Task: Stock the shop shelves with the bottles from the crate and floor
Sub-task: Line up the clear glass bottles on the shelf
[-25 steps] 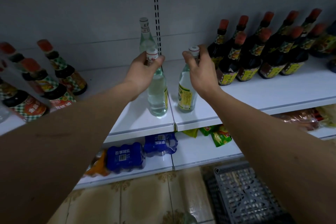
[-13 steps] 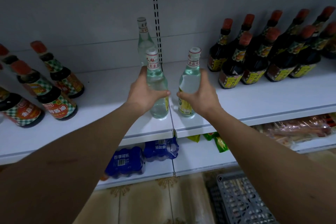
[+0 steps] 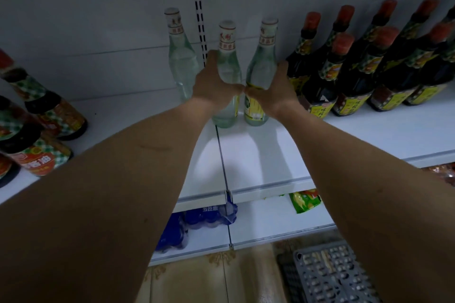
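On shelf (image 3: pixel 258 155) | left grip (image 3: pixel 214 86) wraps clear bottle (image 3: pixel 227 61) | right grip (image 3: pixel 273 91) wraps yellow-labelled bottle (image 3: pixel 261 66)

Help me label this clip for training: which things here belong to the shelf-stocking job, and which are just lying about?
Job:
left hand gripping a clear bottle
right hand gripping a second clear bottle
third clear bottle at the back
shelf
grey crate

Lying about:
dark sauce bottles
checked-label bottles
blue drink packs
green snack packet

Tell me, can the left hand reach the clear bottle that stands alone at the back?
Probably yes. The lone bottle stands just left of the left hand, nothing between them, but that hand grips another clear bottle.
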{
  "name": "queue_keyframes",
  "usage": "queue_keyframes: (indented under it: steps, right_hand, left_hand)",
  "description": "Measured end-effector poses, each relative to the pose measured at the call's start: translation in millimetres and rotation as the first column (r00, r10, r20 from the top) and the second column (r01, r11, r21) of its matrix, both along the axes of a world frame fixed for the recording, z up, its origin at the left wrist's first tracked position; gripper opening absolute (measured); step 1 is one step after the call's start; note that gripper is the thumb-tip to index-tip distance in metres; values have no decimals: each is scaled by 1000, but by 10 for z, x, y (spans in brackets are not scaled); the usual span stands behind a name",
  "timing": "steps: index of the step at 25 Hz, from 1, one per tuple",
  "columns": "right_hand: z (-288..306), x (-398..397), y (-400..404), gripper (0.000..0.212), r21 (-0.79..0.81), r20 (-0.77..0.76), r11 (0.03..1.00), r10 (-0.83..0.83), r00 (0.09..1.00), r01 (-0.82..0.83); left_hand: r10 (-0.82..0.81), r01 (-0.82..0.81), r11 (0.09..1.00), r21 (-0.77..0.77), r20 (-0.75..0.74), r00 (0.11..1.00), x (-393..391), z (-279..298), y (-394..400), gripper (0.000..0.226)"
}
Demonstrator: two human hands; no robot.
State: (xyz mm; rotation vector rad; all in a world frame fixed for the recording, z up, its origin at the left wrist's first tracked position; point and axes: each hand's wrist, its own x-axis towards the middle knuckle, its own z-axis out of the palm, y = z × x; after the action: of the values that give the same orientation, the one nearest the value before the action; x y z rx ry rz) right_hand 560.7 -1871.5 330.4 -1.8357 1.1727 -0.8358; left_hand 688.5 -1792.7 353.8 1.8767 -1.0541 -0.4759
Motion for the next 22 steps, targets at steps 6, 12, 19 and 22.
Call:
queue_keyframes:
  steps: [6,12,19,22]
  right_hand:
    - [-35,87,-375,70,20,51,999,37,998,-38]
    - [-49,155,-520,73,51,22,997,64,998,-65]
    - [21,189,-644,77,128,-16,991,42,999,-40]
    - [104,179,-643,79,166,-50,985,52,997,-43]
  left_hand:
    - [28,-29,1000,9,29,999,131,-37,-353,90]
    - [47,-49,998,44,41,998,216,-1,-463,88]
    - [27,-26,999,-20,28,999,246,-66,-473,84]
    - [27,-27,1000,-8,32,999,243,-64,-532,83]
